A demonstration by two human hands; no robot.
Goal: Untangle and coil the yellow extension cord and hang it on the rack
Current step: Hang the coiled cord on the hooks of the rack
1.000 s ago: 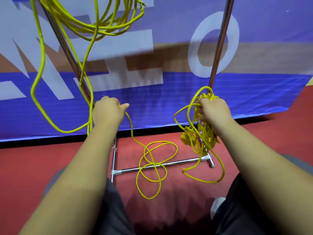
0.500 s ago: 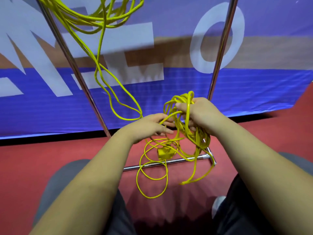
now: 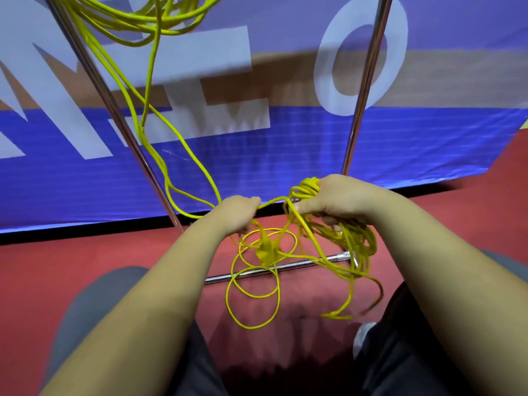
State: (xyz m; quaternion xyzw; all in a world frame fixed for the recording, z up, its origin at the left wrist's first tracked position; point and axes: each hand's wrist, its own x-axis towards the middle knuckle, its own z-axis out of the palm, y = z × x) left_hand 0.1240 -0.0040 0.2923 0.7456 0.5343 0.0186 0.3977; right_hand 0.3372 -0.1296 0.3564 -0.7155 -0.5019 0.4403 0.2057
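- The rack is a bare metal frame. Its left pole leans up toward the top left, its right pole stands nearly upright, and its bottom bar lies on the red floor.
- Behind the rack hangs a blue banner with large pale letters.
- Part of the yellow cord is draped in loose loops high on the rack, by the top of the left pole. A few strands fall from there, cross in front of that pole and run down to the hands.
- The left hand is in front of the rack, just right of the left pole's foot. Its grip is closed on a single strand, with the fingers curled.
- From that grip a short, taut piece of cord runs right to the other hand.
- Below the hands, loose rings of cord lie on the floor across the rack's bottom bar. A yellow lump sits among them, too blurred to make out.
- The right hand is in front of the foot of the rack's right pole. Its grip is clamped on a thick bunch of coils, which stick out above the fist and hang tangled beneath it, over the right end of the bottom bar.
- A pale shoe shows on the floor, nearer the person than the rack's right end.
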